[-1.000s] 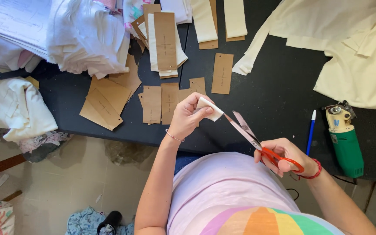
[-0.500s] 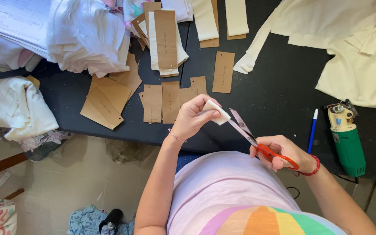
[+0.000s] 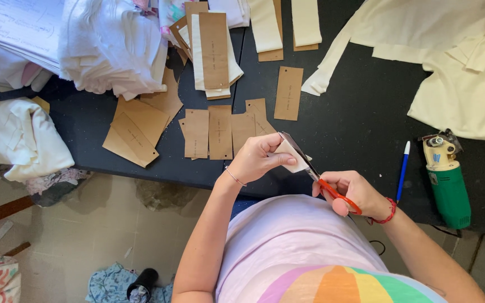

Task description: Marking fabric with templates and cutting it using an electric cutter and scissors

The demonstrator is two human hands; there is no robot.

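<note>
My left hand [image 3: 259,158] pinches a small cream fabric piece [image 3: 291,156] above the near edge of the black table [image 3: 355,129]. My right hand [image 3: 353,192] grips red-handled scissors [image 3: 316,175], whose blades lie against the fabric piece. Just beyond my left hand, several brown card pattern pieces [image 3: 220,132] lie in a row on the table.
A blue pen [image 3: 403,168] and a green electric cutter [image 3: 447,182] lie to the right. Cream fabric [image 3: 467,67] fills the far right, white fabric piles [image 3: 110,47] and more card strips [image 3: 214,50] the far left. Folded cloth [image 3: 21,137] hangs off the left edge.
The scissors have swung up and closer to the fabric piece; both hands have drawn nearer to each other and to the table edge.
</note>
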